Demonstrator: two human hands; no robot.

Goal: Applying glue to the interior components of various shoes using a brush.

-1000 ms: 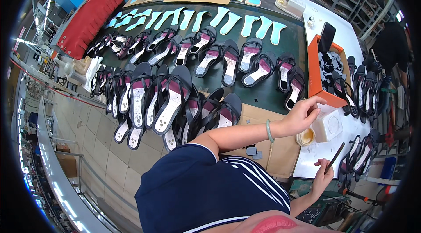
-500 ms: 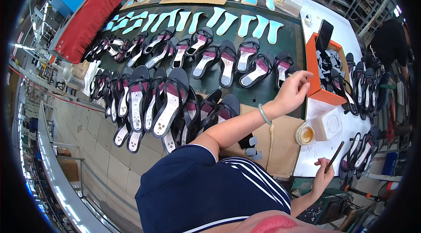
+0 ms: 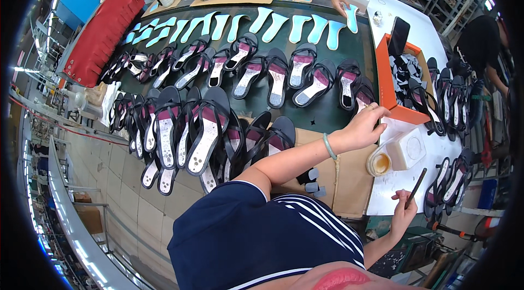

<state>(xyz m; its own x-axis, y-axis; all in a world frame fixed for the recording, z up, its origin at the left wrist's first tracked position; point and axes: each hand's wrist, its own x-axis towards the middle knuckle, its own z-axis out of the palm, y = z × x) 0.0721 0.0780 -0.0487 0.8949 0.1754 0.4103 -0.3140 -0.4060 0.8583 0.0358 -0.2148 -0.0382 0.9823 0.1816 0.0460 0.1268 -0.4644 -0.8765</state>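
My left hand (image 3: 367,127), with a pale green bangle at the wrist, hovers at the lower left corner of an orange shoe box (image 3: 403,111). Its fingers are apart and bent, with nothing visible in them; whether a fingertip touches the box is unclear. A thin dark brown stick (image 3: 419,182) points upward from my right hand (image 3: 403,207), whose fingers are closed around its lower end. Between the hands, a small tub of yellowish paste (image 3: 380,164) stands beside a white square container (image 3: 408,149). The box holds black and grey pieces, and a black sandal leans at its right side.
Rows of black heeled sandals (image 3: 275,80) cover the dark green table (image 3: 322,118), with more at its left edge and far right. Pale blue insoles (image 3: 267,25) lie behind them. A phone (image 3: 399,36) leans on the box. Across the table, a co-worker's hand (image 3: 339,3) holds an insole.
My left hand has moved down, away from the sandal at the table's right end. My right hand still holds the stick. The co-worker's insole has shifted right, and the whole view has turned slightly.
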